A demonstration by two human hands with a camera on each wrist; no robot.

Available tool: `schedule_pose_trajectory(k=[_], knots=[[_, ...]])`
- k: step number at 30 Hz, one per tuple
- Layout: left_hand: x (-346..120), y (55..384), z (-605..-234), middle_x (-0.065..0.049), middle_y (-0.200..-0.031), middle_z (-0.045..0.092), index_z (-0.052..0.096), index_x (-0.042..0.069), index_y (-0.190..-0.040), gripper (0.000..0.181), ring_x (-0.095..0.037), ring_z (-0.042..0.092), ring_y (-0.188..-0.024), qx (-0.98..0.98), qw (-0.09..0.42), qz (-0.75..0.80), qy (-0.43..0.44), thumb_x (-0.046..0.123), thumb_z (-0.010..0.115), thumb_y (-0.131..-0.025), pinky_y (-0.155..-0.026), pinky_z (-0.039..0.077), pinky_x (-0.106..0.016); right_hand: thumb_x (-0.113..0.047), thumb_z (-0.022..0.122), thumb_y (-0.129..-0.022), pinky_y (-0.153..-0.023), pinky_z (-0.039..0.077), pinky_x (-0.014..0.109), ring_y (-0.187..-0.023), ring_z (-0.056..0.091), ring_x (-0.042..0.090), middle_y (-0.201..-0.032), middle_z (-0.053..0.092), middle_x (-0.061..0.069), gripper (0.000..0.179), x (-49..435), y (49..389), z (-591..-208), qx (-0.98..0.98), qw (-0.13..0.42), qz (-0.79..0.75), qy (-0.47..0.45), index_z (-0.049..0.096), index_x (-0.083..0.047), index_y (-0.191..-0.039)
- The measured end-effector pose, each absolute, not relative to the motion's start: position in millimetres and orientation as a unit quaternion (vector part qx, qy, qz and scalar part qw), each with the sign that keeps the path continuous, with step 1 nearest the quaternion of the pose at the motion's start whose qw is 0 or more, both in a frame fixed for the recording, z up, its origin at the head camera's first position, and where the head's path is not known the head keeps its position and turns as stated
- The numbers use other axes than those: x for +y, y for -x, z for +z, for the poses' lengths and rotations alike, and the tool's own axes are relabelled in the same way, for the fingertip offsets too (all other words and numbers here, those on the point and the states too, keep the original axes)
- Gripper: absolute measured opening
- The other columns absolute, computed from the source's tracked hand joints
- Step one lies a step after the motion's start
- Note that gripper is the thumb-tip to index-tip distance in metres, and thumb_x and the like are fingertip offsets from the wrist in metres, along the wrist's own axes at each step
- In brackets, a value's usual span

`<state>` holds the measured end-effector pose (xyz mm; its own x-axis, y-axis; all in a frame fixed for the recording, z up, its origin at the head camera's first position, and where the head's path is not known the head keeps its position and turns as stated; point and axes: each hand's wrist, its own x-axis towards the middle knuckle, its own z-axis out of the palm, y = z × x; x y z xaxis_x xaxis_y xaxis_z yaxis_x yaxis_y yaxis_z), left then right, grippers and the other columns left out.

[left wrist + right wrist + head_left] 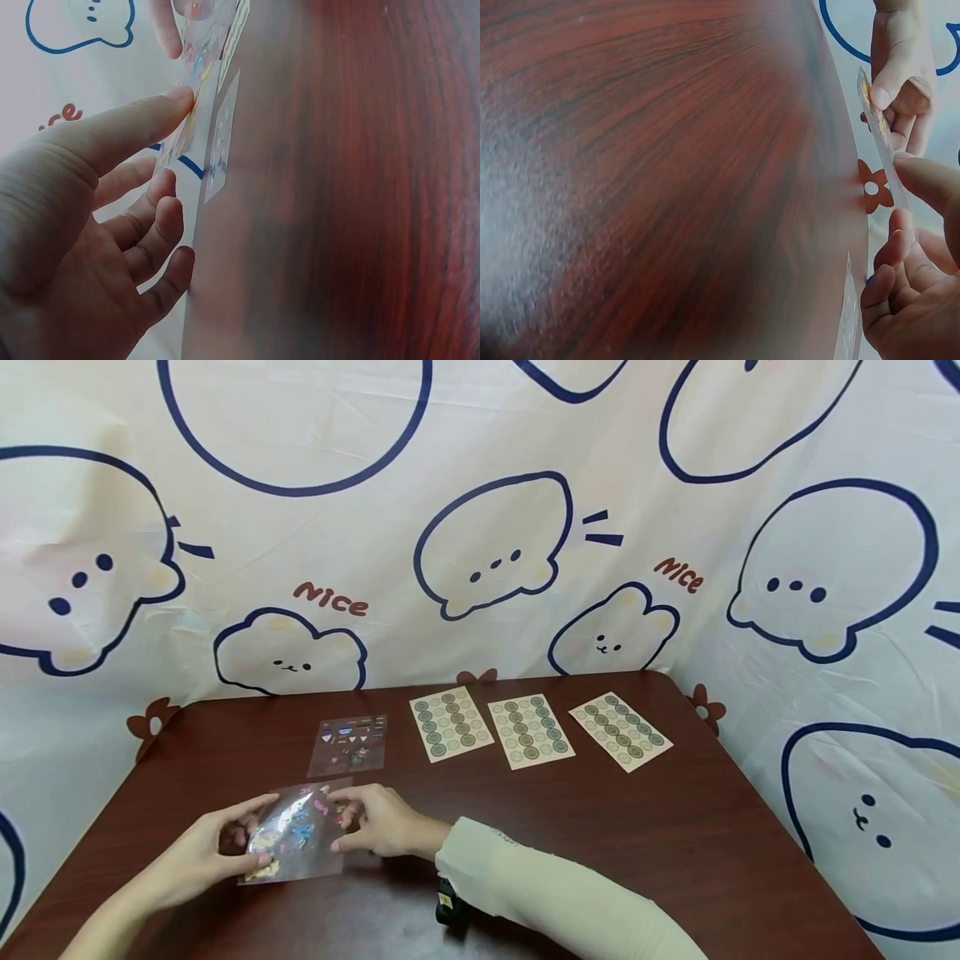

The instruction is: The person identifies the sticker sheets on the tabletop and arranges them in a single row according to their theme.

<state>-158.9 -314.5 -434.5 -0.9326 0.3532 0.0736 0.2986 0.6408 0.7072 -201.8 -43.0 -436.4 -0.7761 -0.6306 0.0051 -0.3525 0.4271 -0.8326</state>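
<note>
Clear sheet [303, 832] spans left grip [197, 853] to right grip [385, 823].

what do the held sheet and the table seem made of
Held sheet: probably clear, glossy plastic; it catches bright glare and looks see-through. Table: wood or wood-look laminate, judging by its streaky grain; semi-gloss, from the soft sheen.

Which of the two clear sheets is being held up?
The nearer, colourful sheet, pinched by the left hand and right hand; the other sheet lies on the table.
</note>
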Motion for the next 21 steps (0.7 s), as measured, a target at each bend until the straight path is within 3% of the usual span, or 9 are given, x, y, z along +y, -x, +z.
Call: schedule_pose_trajectory(k=[11,21], knots=[[-310.8,159.8,-440.1,-0.003,-0.088,0.049,0.048,-0.004,-0.145,0.07,-0.009,0.046,-0.068,0.91,0.065,0.377,-0.161,0.017,0.08,-0.086,-0.055,0.038,-0.026,-0.007,0.084,-0.081,-0.049,0.036,0.014,-0.052,0.041,-0.001,-0.078,0.059,-0.009,0.063,-37.1,202.3,-436.9,0.827,0.161,-0.45,0.295,0.06,-0.009,-0.14],[-304.4,163.9,-444.1,0.0,-0.086,0.051,0.048,-0.003,-0.145,0.069,-0.008,0.046,-0.067,0.902,0.056,0.386,-0.185,0.015,0.08,-0.086,-0.055,0.039,-0.026,-0.009,0.085,-0.08,-0.052,0.036,0.014,-0.055,0.041,-0.002,-0.077,0.061,-0.009,0.064,-32.9,203.7,-439.4,0.84,0.149,-0.435,0.289,0.061,-0.011,-0.139]])
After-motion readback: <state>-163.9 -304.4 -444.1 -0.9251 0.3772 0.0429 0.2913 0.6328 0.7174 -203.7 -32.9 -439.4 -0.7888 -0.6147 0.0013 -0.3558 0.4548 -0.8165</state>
